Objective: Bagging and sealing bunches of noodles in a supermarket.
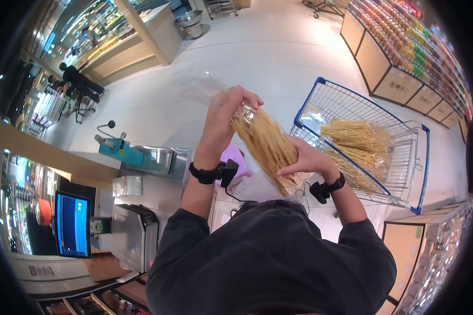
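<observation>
Aloft, one clear bag of yellow sticks (265, 144) stretches between two hands, the left hand (227, 115) clutching its gathered upper end, the right hand (306, 159) gripping its lower side. Its long axis slants from upper left to lower right, beside one wire cart (347, 102) carrying more bagged sticks (360, 139), their number unclear.

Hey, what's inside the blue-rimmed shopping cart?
In the cart I see clear bags of long yellow sticks; anything directly beneath them is covered, so I can't tell.

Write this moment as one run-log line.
left hand: grips upper end, clear bag of yellow dried sticks; right hand: holds lower end; shopping cart: similar sticks
</observation>
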`<state>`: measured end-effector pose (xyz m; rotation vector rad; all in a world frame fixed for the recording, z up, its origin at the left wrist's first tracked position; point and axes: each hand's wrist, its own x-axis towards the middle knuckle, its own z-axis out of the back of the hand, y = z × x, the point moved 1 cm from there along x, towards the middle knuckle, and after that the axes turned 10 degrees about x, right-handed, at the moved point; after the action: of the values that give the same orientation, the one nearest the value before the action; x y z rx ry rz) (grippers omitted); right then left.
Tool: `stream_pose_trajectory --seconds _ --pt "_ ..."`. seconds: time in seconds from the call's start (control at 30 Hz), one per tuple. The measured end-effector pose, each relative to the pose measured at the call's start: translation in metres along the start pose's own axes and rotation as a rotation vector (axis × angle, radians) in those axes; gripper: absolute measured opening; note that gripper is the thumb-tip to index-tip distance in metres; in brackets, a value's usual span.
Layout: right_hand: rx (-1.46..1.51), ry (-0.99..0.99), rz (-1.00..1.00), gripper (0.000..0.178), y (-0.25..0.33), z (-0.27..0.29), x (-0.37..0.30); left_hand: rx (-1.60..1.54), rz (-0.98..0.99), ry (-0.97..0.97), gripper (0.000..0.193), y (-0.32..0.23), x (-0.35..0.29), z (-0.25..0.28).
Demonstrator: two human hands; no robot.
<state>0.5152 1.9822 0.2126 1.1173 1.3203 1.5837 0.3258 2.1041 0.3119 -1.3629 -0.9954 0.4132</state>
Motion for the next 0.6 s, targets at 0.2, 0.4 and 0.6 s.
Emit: stream_pose_trajectory --seconds 0.2,0.4,0.6 --pt "-0.397 -0.312 0.085 0.059 -0.029 -0.039 0.016 0.064 0.221 -0.257 0.047 0.017 -0.018 0.024" --pt "-0.196 -0.091 0.011 0.080 -0.034 -0.052 0.008 -0.025 0.060 -0.372 0.053 0.028 -0.037 0.024" --pt "0.219 0.318 -0.086 0.111 -0.046 -0.051 0.025 -0.192 -0.147 0.116 0.055 0.026 -0.046 0.028"
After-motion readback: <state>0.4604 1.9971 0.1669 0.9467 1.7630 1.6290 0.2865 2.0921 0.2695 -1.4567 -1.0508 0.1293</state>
